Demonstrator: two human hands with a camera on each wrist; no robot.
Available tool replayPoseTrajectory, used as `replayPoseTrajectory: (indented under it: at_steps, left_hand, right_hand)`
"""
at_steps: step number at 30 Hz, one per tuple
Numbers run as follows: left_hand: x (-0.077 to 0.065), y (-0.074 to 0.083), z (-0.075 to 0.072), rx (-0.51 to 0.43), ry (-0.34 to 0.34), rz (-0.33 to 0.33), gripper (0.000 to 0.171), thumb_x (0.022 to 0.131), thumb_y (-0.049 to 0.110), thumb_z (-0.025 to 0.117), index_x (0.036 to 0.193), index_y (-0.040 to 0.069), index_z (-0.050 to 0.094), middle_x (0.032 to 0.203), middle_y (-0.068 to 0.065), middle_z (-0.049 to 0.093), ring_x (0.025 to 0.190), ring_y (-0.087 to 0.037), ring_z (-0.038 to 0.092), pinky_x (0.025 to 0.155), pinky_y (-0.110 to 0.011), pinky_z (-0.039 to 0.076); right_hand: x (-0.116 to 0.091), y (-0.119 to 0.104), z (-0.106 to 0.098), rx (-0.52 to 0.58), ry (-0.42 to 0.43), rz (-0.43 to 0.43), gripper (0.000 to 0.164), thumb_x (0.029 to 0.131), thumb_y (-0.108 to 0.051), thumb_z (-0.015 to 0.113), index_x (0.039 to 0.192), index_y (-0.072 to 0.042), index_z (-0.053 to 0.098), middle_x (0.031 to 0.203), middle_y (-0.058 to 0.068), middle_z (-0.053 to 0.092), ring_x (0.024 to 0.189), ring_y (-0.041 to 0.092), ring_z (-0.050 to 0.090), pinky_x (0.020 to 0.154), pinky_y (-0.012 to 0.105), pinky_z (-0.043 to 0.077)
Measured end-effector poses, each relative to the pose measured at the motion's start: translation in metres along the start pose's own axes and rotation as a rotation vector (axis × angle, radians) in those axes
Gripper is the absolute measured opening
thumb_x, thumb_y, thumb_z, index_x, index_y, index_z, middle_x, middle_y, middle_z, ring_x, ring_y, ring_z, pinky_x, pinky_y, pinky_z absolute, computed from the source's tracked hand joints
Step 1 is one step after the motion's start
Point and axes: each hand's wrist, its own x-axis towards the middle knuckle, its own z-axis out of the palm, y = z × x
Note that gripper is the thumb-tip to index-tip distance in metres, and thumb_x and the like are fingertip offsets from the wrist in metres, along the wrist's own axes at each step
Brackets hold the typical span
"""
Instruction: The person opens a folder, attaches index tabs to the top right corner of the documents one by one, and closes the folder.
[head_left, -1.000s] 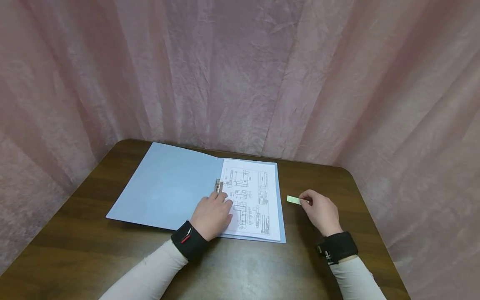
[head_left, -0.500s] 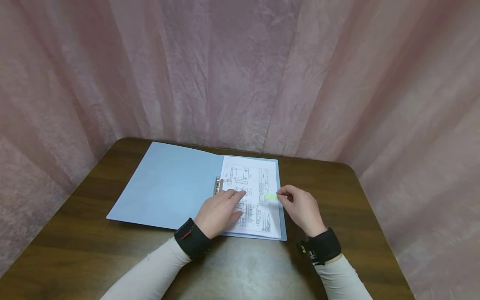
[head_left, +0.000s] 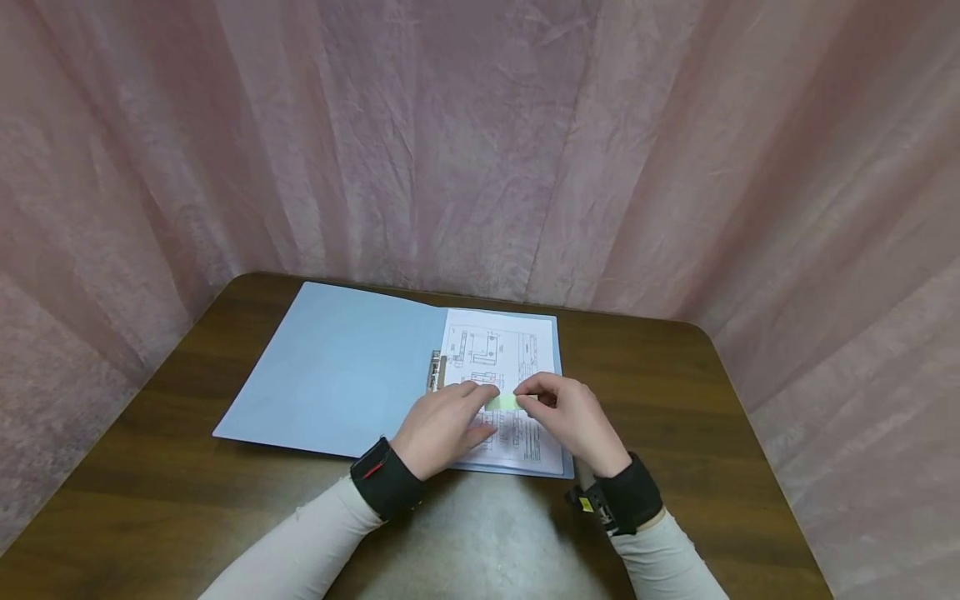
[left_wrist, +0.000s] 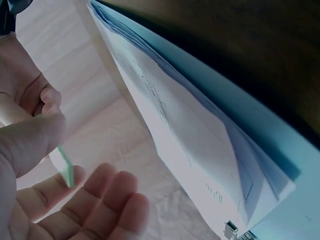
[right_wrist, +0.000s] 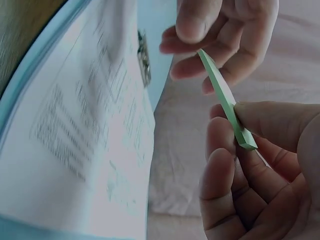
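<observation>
A thin pad of light green sticky notes (head_left: 506, 402) is held above the drawing sheets (head_left: 537, 354). My right hand (head_left: 576, 421) pinches its right end between thumb and fingers. In the right wrist view, the pad (right_wrist: 222, 92) stands edge-on, its far end beside the fingers of the other hand. My left hand (head_left: 441, 423) hovers over the sheets with thumb and fingers parted around the pad's left end. Light contact with the left index finger is possible in the left wrist view, but no grip shows. The sheets lie in the right half of an opened blue folder (head_left: 337, 367).
A metal clip (head_left: 435, 372) sits at the folder's spine, next to the sheets' left edge. The folder lies on a dark brown wooden table (head_left: 660, 375). Pink curtains (head_left: 480, 150) hang behind the table and at both sides.
My right hand has carried the green sticky notes leftward from beside the folder to over the sheets. My left hand has moved slightly right, and its thumb and fingers have spread.
</observation>
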Motion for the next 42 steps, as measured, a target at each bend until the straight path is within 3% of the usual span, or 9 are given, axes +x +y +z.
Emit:
replayPoseTrajectory:
  at_steps: [9,20,26,32,38,42]
  left_hand:
    - [0.002,0.003,-0.005,-0.044,0.060,-0.017,0.033,0.086,0.036,0.076,0.114,0.021,0.067,0.098,0.008,0.069,0.079,-0.006,0.059,0.063,-0.025,0.045]
    - [0.001,0.002,-0.008,-0.029,0.101,0.037,0.029,0.086,0.036,0.077,0.111,0.023,0.069,0.096,0.011,0.067,0.082,-0.003,0.059,0.064,-0.023,0.045]
    - [0.001,0.001,-0.010,-0.020,0.100,0.023,0.027,0.087,0.036,0.075,0.110,0.022,0.071,0.099,0.012,0.068,0.086,-0.004,0.062,0.069,-0.025,0.048]
    - [0.003,-0.001,-0.009,0.005,0.085,0.027,0.025,0.086,0.036,0.076,0.106,0.022,0.072,0.092,0.011,0.066,0.079,-0.005,0.059,0.064,-0.025,0.046]
    - [0.001,0.000,-0.008,0.006,0.060,0.025,0.026,0.085,0.037,0.077,0.105,0.021,0.073,0.090,0.010,0.067,0.078,-0.006,0.059,0.064,-0.026,0.046]
    - [0.000,0.000,-0.009,0.002,0.073,0.020,0.025,0.086,0.037,0.077,0.105,0.021,0.072,0.090,0.010,0.067,0.077,-0.006,0.059,0.063,-0.027,0.046]
  right_hand:
    - [-0.001,-0.003,0.007,0.072,-0.059,0.000,0.007,0.092,-0.028,0.071,0.098,-0.028,0.073,0.092,-0.011,0.067,0.080,0.018,0.059,0.070,0.035,0.050]
    - [0.000,-0.005,0.005,0.099,-0.068,0.010,0.007,0.093,-0.029,0.070,0.099,-0.028,0.073,0.088,0.002,0.068,0.076,0.018,0.060,0.065,0.035,0.048]
    - [0.000,-0.003,0.007,0.028,-0.051,-0.007,0.006,0.092,-0.030,0.071,0.098,-0.030,0.072,0.090,-0.009,0.067,0.079,0.016,0.059,0.070,0.034,0.049]
    - [0.001,-0.002,0.011,-0.200,0.007,-0.156,0.016,0.089,-0.033,0.074,0.104,-0.028,0.073,0.095,-0.020,0.064,0.082,0.007,0.059,0.073,0.028,0.050]
    - [-0.002,-0.001,0.010,-0.358,0.028,-0.365,0.029,0.081,-0.031,0.082,0.109,-0.025,0.074,0.104,-0.015,0.067,0.095,0.007,0.059,0.078,0.027,0.049]
    - [-0.002,-0.006,0.008,-0.412,0.052,-0.436,0.030,0.078,-0.029,0.084,0.106,-0.025,0.074,0.101,-0.015,0.068,0.095,0.003,0.058,0.078,0.027,0.048]
